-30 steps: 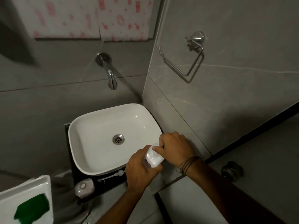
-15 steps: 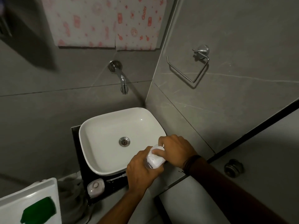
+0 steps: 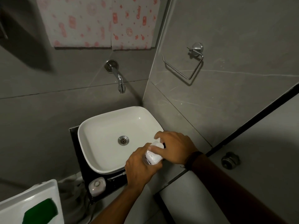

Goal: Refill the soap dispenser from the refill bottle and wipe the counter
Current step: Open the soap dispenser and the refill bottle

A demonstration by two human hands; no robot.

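Observation:
Both my hands hold a small white bottle [image 3: 153, 156] over the front right corner of the white sink [image 3: 90, 126]. My left hand [image 3: 140, 168] wraps its lower body. My right hand [image 3: 175, 147] grips its top end, fingers curled over it. Whether this is the dispenser or the refill I cannot tell. A second pale, squat bottle [image 3: 97, 186] stands on the black counter [image 3: 84, 173] at the sink's front left. A thin white pump tube [image 3: 116, 175] lies on the counter between that bottle and my left hand.
A chrome tap [image 3: 119, 78] juts from the grey tiled wall above the sink. A metal towel ring [image 3: 191, 65] hangs on the right wall. At lower left a green cloth [image 3: 40, 210] lies on a white lid [image 3: 32, 199]. A round knob [image 3: 229, 160] sits on the right door.
The view has swung, so the sink and tap sit further right in the frame. Both hands have stayed on the white bottle; my right hand's fingers have shifted slightly over its top.

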